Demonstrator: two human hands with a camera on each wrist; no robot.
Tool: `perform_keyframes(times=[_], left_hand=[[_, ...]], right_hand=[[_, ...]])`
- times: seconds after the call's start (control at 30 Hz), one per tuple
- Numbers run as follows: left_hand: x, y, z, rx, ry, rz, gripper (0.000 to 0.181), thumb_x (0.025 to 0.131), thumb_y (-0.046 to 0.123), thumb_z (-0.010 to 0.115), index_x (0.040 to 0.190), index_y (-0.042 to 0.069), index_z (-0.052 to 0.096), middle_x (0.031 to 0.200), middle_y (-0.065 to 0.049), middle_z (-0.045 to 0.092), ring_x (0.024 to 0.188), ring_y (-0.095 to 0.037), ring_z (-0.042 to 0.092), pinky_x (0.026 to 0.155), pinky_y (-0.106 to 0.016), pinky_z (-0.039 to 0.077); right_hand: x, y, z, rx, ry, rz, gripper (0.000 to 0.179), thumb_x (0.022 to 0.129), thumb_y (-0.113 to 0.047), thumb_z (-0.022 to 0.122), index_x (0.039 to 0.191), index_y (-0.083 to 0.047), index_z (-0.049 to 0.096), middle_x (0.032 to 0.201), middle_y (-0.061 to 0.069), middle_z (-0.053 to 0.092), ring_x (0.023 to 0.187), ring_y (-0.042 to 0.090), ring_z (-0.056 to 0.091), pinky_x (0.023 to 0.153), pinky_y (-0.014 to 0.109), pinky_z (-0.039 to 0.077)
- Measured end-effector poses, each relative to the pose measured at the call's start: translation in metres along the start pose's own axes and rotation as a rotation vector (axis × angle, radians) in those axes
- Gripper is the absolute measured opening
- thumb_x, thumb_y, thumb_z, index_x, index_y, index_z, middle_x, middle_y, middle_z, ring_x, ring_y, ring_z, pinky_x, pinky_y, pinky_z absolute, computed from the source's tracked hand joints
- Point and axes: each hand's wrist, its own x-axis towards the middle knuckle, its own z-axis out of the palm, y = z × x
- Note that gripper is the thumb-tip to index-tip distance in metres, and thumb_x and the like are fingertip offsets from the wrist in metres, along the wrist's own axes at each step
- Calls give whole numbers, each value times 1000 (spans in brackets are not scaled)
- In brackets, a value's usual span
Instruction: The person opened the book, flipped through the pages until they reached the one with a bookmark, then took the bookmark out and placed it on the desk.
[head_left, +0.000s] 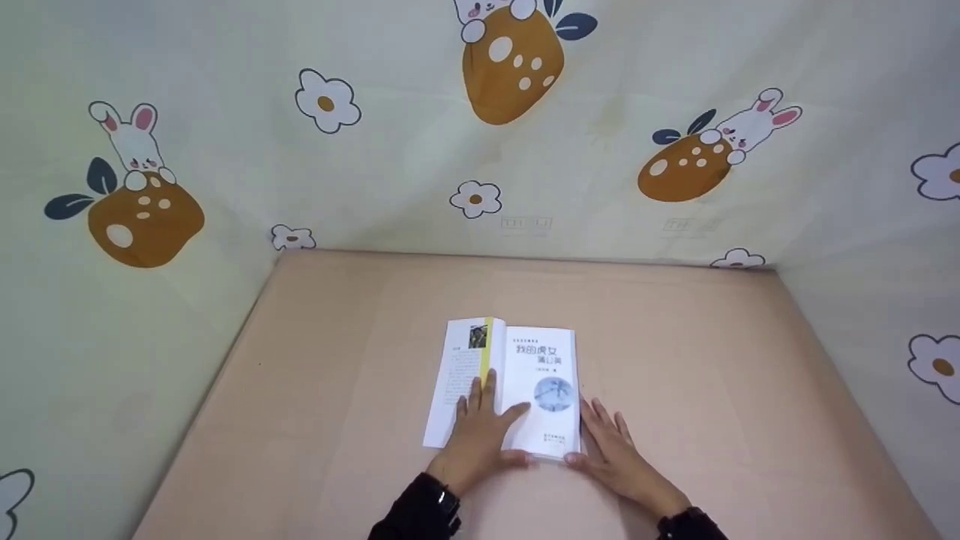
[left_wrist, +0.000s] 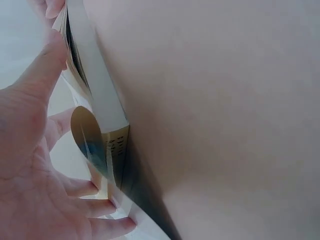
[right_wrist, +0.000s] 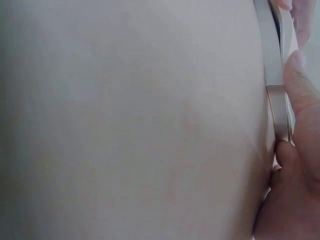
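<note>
A book [head_left: 538, 390] lies open on the table near its front, showing a white title page with a round blue picture. My left hand [head_left: 476, 435] spreads its fingers over the left flap and the gutter, its thumb at the book's lower edge. The left wrist view shows the spine's lower end [left_wrist: 115, 150] and the curled cover beneath that hand. At the lower right corner, my right hand [head_left: 622, 457] has straight fingers along the right edge and its thumb at the bottom edge. The right wrist view shows this thumb [right_wrist: 299, 82] against the page block.
The table [head_left: 337, 337] has a plain tan surface around the book. Light cloth walls [head_left: 397, 150] printed with rabbits, orange fruit and flowers enclose its back and both sides. Dark bands [head_left: 442, 499] with devices circle both wrists.
</note>
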Motion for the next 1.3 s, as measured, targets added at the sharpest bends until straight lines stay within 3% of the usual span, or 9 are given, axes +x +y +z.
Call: perform_keyframes(times=[0.37,0.6,0.77,0.97,1.13,1.3], left_hand=[[-1,-2,-7,-69,-31,11,71,69,51,67,133,25,52,152,-28,10,138,-50,10,108,-64,18],[-1,-9,-8,-113,12,70,68,68,52,64,128,21,57,150,-30,17,136,-51,18,108,-59,24],[-1,-13,-10,-138,5,67,67,71,53,62,130,22,56,151,-27,18,137,-48,18,111,-54,23],[-1,-15,-13,-128,24,74,61,76,52,61,129,23,55,150,-23,25,136,-46,24,108,-53,29],[-2,-16,-13,-170,61,56,54,86,41,58,132,12,50,149,-20,30,136,-42,28,107,-50,32],[-2,-20,-10,-243,108,-38,66,91,33,54,141,-3,32,146,-21,34,136,-36,30,110,-47,29]], right_hand=[[-1,3,-1,-13,-8,-49,82,86,-40,61,147,-4,20,154,16,17,141,42,4,110,58,-9],[-1,1,-2,-4,-34,-22,84,86,-42,61,148,-7,16,155,14,14,142,41,1,110,58,-11],[-1,1,-2,-11,-28,-17,83,86,-41,61,148,-6,18,155,15,16,142,42,3,110,58,-10],[-1,2,-3,-5,-29,-18,81,86,-41,61,148,-9,20,155,15,17,142,41,2,110,58,-10],[-1,1,-4,-8,-30,-12,80,87,-42,60,149,-11,19,155,15,16,142,41,1,110,58,-11],[0,0,-3,0,-33,-27,80,88,-40,60,149,-10,19,155,15,16,142,41,1,110,58,-11]])
